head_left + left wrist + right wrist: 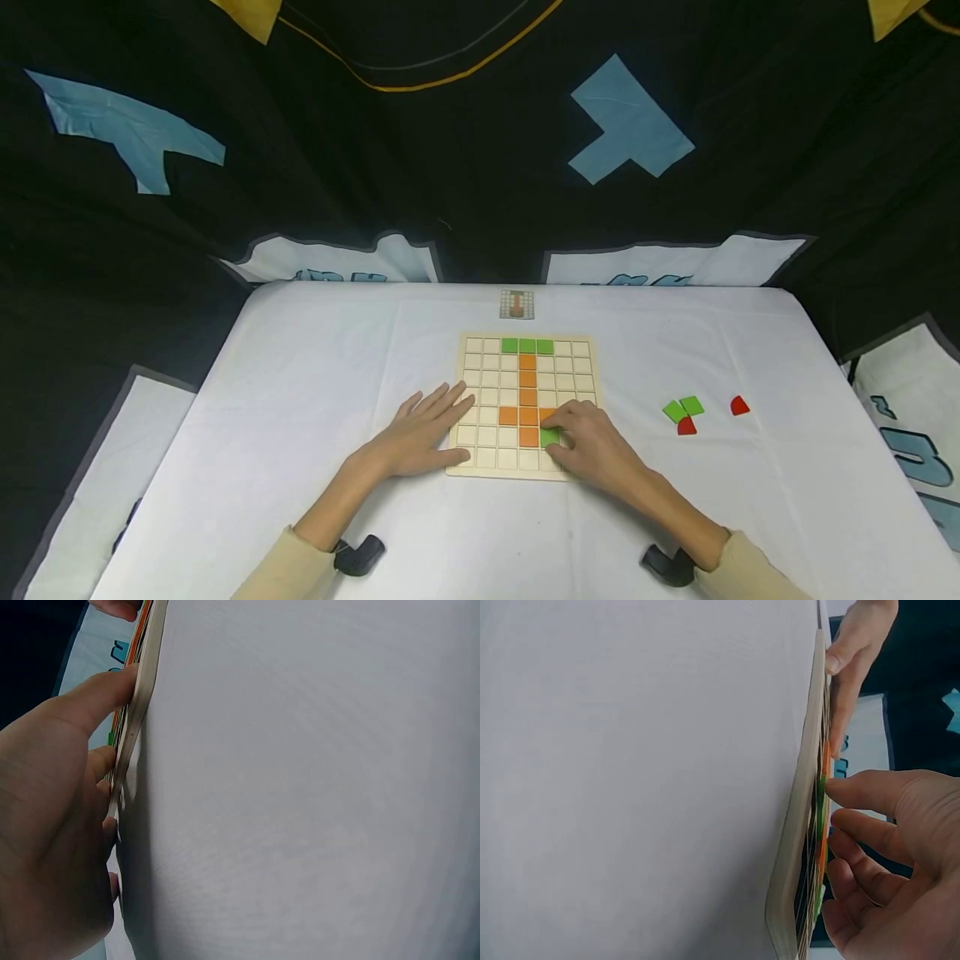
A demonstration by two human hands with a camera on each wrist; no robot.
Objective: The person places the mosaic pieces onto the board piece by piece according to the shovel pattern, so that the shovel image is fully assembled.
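I have the wooden grid board (496,459) mid-table on the white cloth (315,333). Left hand (423,431): fingers straight and apart, tips over the board's left edge, nothing held. Right hand (598,450): thumb and index finger pinch a green tile (550,437) at a low cell, just right of the orange column (528,397).

Only my head view gives the layout: three green tiles (527,345) on the top row, orange below, one orange tile (508,416) left of the column, another right of it, partly behind the fingers. Also only there: a pattern card (517,305) beyond the board, and two loose green pieces (692,405) and two red pieces (740,405) off to the right.

Wrist views catch the board edge-on, pattern unreadable. Left wrist adds the rim's thickness, thumb against it; right wrist has the thumb touching green, other fingers curled.
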